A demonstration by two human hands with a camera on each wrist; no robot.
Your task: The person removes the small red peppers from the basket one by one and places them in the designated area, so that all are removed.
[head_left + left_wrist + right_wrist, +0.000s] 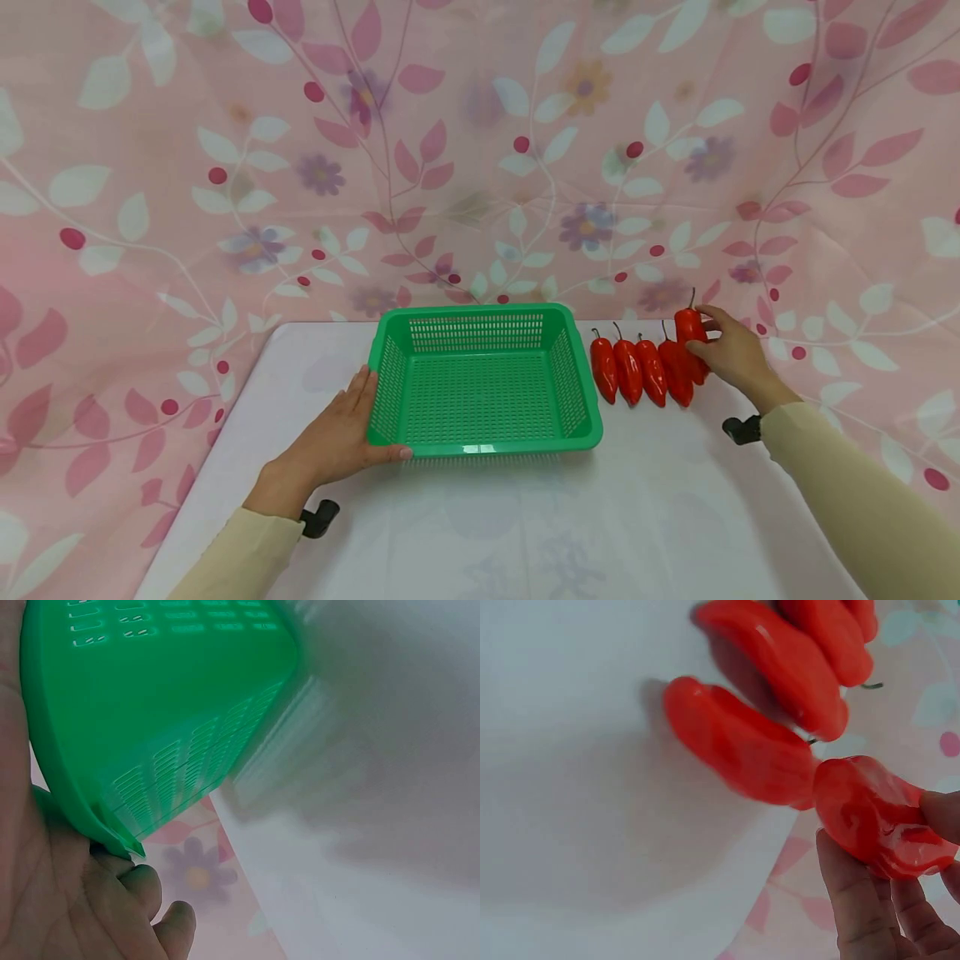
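A green plastic basket with slotted sides stands on the table, and nothing lies inside it. My left hand grips its front left corner, the thumb along the front rim and the fingers at the left side. In the left wrist view, curled fingertips show below the basket's rim. A glossy red pepper, its thin stem pointing up, is pinched between the thumb and fingers of my right hand. It overlaps the right end of a row of several red peppers lying side by side, right of the basket.
The table has a white cover. Behind it hangs a pink floral cloth, close to the back edge. A black wrist camera sits at the left wrist, another black device at the right.
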